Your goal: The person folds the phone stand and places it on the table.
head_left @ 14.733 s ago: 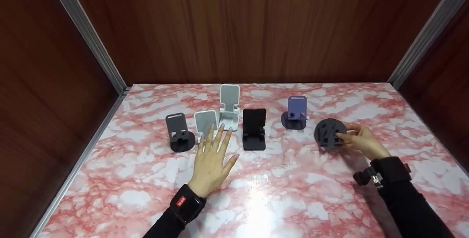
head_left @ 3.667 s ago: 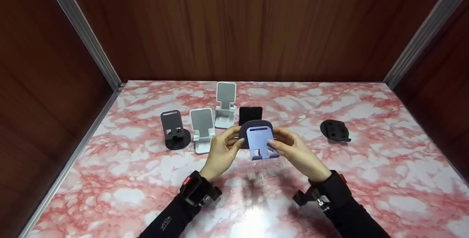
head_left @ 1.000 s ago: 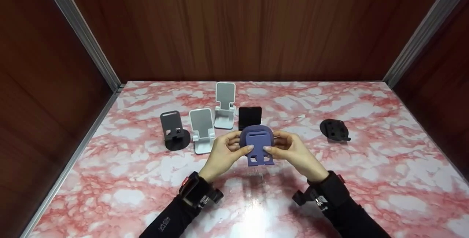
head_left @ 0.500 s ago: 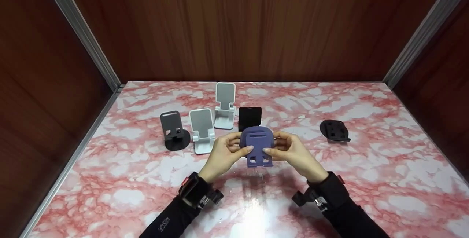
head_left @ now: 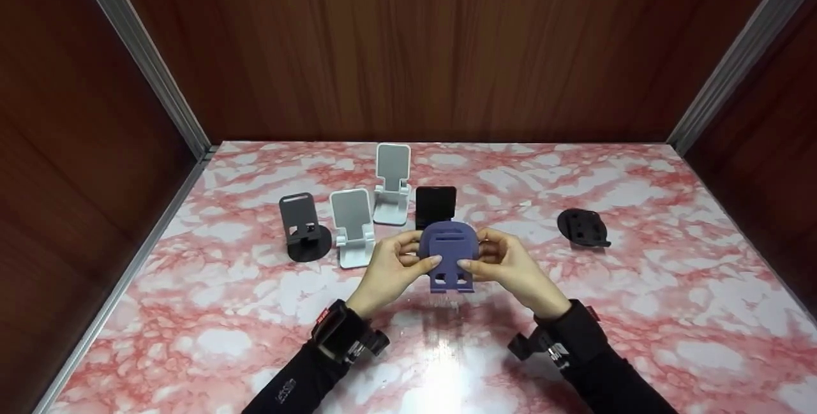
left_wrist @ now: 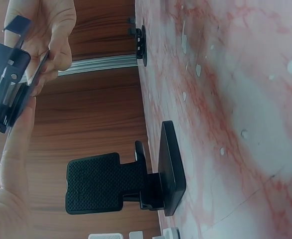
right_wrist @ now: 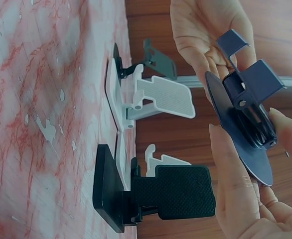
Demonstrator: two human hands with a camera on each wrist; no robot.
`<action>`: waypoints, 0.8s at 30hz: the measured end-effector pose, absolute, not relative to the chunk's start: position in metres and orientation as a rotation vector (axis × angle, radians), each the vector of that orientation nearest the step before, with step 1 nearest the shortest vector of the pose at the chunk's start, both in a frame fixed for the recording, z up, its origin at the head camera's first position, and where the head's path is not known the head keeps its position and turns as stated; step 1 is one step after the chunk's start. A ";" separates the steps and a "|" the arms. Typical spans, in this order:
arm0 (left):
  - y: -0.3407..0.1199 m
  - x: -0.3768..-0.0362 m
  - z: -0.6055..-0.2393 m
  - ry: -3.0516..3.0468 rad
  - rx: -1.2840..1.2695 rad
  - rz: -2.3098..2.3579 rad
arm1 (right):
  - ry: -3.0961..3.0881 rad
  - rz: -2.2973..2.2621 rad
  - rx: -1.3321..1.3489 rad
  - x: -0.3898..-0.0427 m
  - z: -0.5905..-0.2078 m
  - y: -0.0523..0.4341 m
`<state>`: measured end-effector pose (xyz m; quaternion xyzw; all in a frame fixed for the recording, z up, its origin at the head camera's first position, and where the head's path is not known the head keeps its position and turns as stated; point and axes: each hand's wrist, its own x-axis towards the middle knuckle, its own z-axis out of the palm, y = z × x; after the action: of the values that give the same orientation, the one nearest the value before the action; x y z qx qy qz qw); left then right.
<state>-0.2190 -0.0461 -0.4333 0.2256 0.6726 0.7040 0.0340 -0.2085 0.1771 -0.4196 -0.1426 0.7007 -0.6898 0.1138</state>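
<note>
A purple phone stand (head_left: 450, 245) with a round base is held up above the table, in front of the black phone stand. My left hand (head_left: 394, 272) grips its left side, thumb on the front plate and fingers behind the base. From the right, my right hand (head_left: 518, 273) pinches it the same way, the two thumbs almost side by side. In the right wrist view the stand (right_wrist: 248, 114) is seen edge-on, its hinge arm folded close to the disc and the lip tabs sticking out. The left wrist view shows the folded stand (left_wrist: 9, 79) from its other side.
The black phone stand (head_left: 436, 202) is upright behind my hands, partly hidden. Two white phone stands, one nearer (head_left: 352, 213) and one farther (head_left: 392, 168), stand left of it. A dark grey stand (head_left: 299, 213) is farther left. A folded black round stand (head_left: 584, 228) lies at the right.
Earlier my right hand held the black round stand, now lying folded at the right. The purple stand has left the table for both hands; its plate has folded down closer to its base.
</note>
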 end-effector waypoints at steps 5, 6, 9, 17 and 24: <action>-0.045 -0.217 -0.432 2.060 0.686 2.175 | 2.054 -2.015 -0.422 -0.208 -0.420 0.177; -0.045 -0.217 -0.432 2.058 0.683 2.177 | 2.054 -2.015 -0.421 -0.208 -0.420 0.177; -0.045 -0.217 -0.432 2.067 0.670 2.176 | 2.057 -2.017 -0.419 -0.209 -0.421 0.178; -0.044 -0.216 -0.434 2.086 0.631 2.174 | 2.061 -2.024 -0.428 -0.211 -0.421 0.179; -0.046 -0.216 -0.432 2.090 0.722 2.129 | 2.056 -2.006 -0.454 -0.210 -0.418 0.182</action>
<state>-0.2160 -0.0461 -0.4321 0.2352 0.6804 0.6932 0.0358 -0.2105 0.1821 -0.4177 -0.1552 0.7022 -0.6850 0.1167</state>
